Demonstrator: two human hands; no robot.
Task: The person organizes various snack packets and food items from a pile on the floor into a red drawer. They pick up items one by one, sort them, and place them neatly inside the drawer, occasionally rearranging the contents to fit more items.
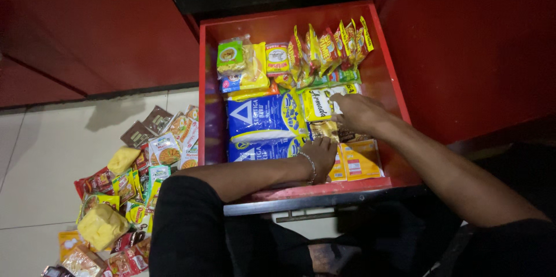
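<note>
Right now both hands work inside the red drawer [385, 51]: the right hand [354, 111] presses flat and unclenched on a yellow packet [319, 103], while the left hand [320, 155] lies loosely curled on the blue bags [263, 118]. Packets seem mid-arrangement; settling this one among its neighbours looks the step in hand.

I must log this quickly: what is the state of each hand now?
Left hand: resting on the blue bag in the drawer; grip cannot be told.
Right hand: on the yellow packet; grip cannot be told.
</note>
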